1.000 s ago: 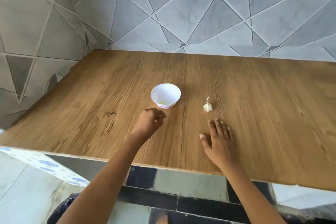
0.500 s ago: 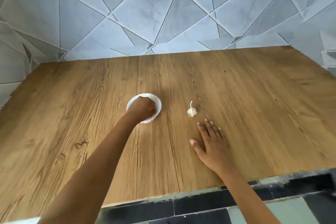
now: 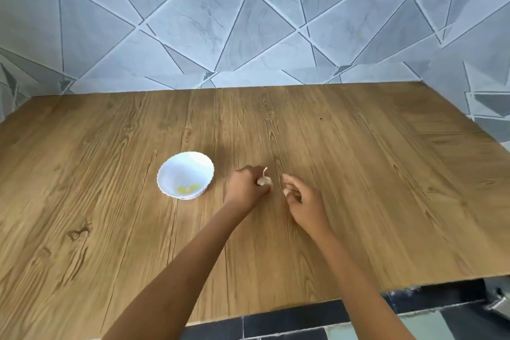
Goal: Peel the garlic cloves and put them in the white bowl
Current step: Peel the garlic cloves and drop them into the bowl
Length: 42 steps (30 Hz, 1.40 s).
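Garlic [image 3: 264, 181], stem pointing up, gripped by left hand [image 3: 244, 189].

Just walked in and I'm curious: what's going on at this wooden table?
A person is handling garlic. The left hand grips the small whitish garlic bulb, its stalk pointing up. The right hand is close beside it, loosely curled and holding nothing. The white scalloped bowl stands on the brown wood-grain table to the left, with a few pale yellow pieces inside.
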{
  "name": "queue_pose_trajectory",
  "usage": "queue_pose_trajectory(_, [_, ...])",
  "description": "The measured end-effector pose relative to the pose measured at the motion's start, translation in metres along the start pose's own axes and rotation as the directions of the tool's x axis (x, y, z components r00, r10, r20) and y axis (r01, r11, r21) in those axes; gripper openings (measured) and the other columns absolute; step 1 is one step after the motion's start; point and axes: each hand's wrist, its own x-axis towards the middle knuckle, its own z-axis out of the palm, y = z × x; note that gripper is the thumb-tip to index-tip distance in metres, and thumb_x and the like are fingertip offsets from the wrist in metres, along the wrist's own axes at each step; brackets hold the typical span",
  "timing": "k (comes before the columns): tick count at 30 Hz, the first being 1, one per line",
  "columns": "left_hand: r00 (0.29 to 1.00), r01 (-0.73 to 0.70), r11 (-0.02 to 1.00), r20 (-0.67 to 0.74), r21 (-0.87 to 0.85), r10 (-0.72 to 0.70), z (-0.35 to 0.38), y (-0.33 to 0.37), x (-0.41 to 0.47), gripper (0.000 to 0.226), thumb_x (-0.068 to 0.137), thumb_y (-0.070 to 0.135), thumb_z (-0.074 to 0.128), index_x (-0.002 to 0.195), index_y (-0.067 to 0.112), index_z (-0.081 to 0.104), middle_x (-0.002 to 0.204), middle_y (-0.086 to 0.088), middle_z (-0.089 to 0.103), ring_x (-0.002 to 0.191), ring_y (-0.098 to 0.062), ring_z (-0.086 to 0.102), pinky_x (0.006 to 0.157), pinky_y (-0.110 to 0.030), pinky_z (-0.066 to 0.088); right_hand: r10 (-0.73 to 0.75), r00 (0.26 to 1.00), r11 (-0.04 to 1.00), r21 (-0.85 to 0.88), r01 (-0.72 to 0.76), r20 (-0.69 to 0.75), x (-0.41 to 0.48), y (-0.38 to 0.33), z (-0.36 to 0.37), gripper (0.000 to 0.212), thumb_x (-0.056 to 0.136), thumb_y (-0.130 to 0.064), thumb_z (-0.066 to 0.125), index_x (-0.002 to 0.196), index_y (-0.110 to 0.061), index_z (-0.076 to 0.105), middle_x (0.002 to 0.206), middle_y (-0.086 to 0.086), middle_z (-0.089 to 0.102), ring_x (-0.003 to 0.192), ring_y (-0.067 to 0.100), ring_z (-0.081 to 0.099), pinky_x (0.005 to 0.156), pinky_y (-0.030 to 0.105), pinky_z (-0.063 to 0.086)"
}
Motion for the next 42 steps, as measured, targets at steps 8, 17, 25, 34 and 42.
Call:
queue_pose_trajectory(8, [0.995, 0.099, 0.808, 0.075, -0.581, -0.068, -0.013, 0.003, -0.01, 0.023, 0.076, -0.003, 0.073, 0.094, 0.006, 0.063, 0.087, -0.006, 0.07, 0.084, -0.011, 0.068, 0.078, -0.021, 0.054, 0.033, 0.982, 0.896, 0.43, -0.112, 0.186, 0.019, -0.009, -0.016, 0.021, 0.088, -0.011, 0.064, 0.107, -0.019, 0.068, 0.101, -0.003, 0.071, 0.092, 0.009, 0.068, 0.082, 0.022, 0.053])
queue_pose_trajectory(17, [0.987, 0.16, 0.65, 0.098, -0.743, -0.13, -0.017, 0.006, -0.018, 0.029, 0.08, -0.002, 0.07, 0.105, 0.011, 0.067, 0.092, -0.001, 0.071, 0.088, -0.013, 0.067, 0.077, -0.023, 0.054, -0.021, 0.991, 0.884, 0.466, -0.043, 0.131, 0.021, -0.009, -0.008, 0.023, 0.082, -0.011, 0.07, 0.105, -0.007, 0.07, 0.095, 0.005, 0.073, 0.087, 0.012, 0.07, 0.075, 0.024, 0.056])
queue_pose_trajectory(25, [0.961, 0.261, 0.562, 0.155, -0.785, -0.229, -0.012, 0.003, -0.026, 0.017, 0.084, -0.004, 0.065, 0.097, 0.008, 0.068, 0.092, -0.008, 0.068, 0.086, -0.015, 0.067, 0.078, -0.023, 0.055, -0.069, 0.996, 0.933, 0.356, 0.047, 0.049, 0.014, -0.008, 0.003, 0.024, 0.082, -0.004, 0.07, 0.106, -0.005, 0.07, 0.095, 0.007, 0.073, 0.085, 0.009, 0.07, 0.076, 0.021, 0.055])
queue_pose_trajectory(34, [0.956, 0.189, 0.84, -0.102, -0.508, -0.276, -0.018, -0.002, -0.011, 0.014, 0.083, 0.007, 0.068, 0.096, 0.01, 0.069, 0.086, 0.0, 0.07, 0.078, -0.009, 0.066, 0.066, -0.012, 0.048, 0.08, 0.997, 0.901, 0.428, -0.067, -0.013, 0.008, -0.008, 0.0, 0.019, 0.084, -0.002, 0.065, 0.094, -0.017, 0.071, 0.083, 0.003, 0.073, 0.076, 0.012, 0.07, 0.071, 0.025, 0.055])
queue_pose_trajectory(42, [0.987, -0.155, 0.865, 0.118, 0.478, 0.111, -0.004, 0.009, 0.014, 0.028, 0.091, 0.009, 0.054, 0.117, 0.014, 0.064, 0.12, -0.007, 0.053, 0.106, -0.025, 0.056, 0.079, -0.039, 0.053, -0.017, 1.0, 0.983, 0.18, 0.016, 0.002, -0.016, 0.002, -0.007, 0.02, 0.085, -0.006, 0.066, 0.102, -0.015, 0.071, 0.085, -0.01, 0.07, 0.078, -0.001, 0.065, 0.07, 0.013, 0.051])
